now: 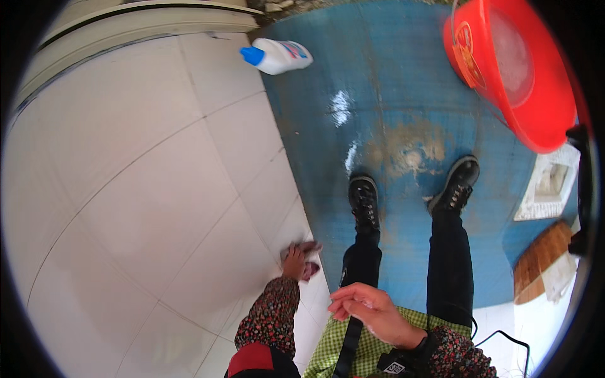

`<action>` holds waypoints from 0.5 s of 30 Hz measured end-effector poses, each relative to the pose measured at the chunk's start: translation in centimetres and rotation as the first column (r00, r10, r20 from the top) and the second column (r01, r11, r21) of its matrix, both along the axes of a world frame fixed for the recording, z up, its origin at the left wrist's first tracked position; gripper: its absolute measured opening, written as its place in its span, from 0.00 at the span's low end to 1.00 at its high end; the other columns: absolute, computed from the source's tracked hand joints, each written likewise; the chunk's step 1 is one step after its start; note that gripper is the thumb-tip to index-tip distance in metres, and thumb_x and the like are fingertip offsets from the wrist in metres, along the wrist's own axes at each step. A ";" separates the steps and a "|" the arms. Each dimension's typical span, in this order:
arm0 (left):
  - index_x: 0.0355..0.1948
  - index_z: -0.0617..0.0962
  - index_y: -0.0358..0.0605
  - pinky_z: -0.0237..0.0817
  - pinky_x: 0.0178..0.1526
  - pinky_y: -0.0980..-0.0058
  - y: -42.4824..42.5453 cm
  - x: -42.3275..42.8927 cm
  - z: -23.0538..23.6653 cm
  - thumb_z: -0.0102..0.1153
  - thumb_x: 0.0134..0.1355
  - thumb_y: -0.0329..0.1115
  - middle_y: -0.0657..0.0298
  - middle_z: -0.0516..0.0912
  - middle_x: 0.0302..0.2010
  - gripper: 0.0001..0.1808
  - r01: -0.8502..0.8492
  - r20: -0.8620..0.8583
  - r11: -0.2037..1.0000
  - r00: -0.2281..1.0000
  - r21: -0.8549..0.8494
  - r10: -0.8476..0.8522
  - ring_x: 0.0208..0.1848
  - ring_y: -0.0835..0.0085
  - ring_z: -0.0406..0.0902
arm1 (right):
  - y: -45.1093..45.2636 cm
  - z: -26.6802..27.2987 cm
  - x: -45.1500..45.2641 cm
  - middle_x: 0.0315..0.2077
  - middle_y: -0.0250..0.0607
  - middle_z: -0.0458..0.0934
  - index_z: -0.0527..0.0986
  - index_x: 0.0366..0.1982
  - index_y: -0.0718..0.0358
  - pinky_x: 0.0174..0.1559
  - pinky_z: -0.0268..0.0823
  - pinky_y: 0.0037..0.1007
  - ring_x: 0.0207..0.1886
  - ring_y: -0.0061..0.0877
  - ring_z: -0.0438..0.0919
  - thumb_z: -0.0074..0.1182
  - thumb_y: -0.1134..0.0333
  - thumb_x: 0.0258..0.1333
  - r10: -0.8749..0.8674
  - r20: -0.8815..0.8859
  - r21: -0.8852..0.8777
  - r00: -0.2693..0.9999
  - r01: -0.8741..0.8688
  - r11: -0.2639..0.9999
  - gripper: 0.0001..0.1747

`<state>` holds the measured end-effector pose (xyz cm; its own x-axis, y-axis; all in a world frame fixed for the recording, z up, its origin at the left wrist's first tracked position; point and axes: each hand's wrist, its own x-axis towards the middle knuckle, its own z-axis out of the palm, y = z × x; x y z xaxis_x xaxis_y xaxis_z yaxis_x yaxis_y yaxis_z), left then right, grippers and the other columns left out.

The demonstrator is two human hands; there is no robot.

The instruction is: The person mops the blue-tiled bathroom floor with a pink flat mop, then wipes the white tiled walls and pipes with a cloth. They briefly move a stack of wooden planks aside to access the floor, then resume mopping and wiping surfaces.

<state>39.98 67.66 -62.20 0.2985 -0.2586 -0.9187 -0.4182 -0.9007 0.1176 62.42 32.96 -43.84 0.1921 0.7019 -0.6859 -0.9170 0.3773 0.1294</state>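
Observation:
My left hand (295, 264) presses on a crumpled cloth (309, 271), pinkish and grey, against the white tiled surface (156, 189) near its edge. My right hand (373, 312) hangs in front of the green checked apron (331, 342), fingers loosely bent, with nothing seen in it. Wet-looking or foamy traces show on its skin. A white plastic bottle (281, 55) with a blue cap lies at the top, by the border between the tiles and the blue floor.
A red plastic bucket or basin (548, 90) with whitish liquid stands upper right on the wet, dirt-stained blue floor (321, 156). Below it are a white block (543, 189) with a square recess and a round wooden board (539, 264). My black shoes (364, 198) stand on the blue floor.

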 end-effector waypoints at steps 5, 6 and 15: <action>0.46 0.80 0.35 0.46 0.67 0.55 -0.4 18.8 -2.8 0.51 0.59 0.39 0.53 0.73 0.57 0.20 0.207 0.372 0.970 0.896 0.130 -0.241 0.62 0.54 0.63 | 0.0 -0.8 -0.1 0.39 0.42 0.79 0.71 0.49 0.69 0.47 0.69 0.27 0.41 0.24 0.77 0.43 0.73 0.66 0.029 0.098 -0.070 0.995 -0.022 0.997 0.13; 0.45 0.81 0.35 0.47 0.66 0.55 -0.3 23.0 -2.8 0.50 0.60 0.39 0.53 0.73 0.56 0.20 0.263 0.383 0.957 0.877 0.122 -0.290 0.62 0.54 0.63 | 0.1 -1.0 -0.1 0.39 0.42 0.79 0.72 0.49 0.69 0.47 0.69 0.27 0.41 0.24 0.77 0.44 0.72 0.66 0.030 0.101 -0.075 0.994 -0.022 0.997 0.13; 0.37 0.84 0.50 0.49 0.65 0.52 -1.8 47.4 4.1 0.65 0.46 0.43 0.55 0.75 0.53 0.17 0.271 0.606 0.947 0.728 0.174 -0.320 0.61 0.58 0.65 | -0.4 -1.6 -1.1 0.38 0.41 0.79 0.72 0.47 0.68 0.45 0.69 0.26 0.39 0.22 0.76 0.43 0.74 0.64 -0.098 0.090 -0.078 0.991 0.105 0.991 0.13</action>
<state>87.41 65.83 -58.14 0.7256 -0.3751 -0.5769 -0.6227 -0.7146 -0.3187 61.32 32.54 -45.47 0.3205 0.6175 -0.7183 -0.8796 0.4754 0.0161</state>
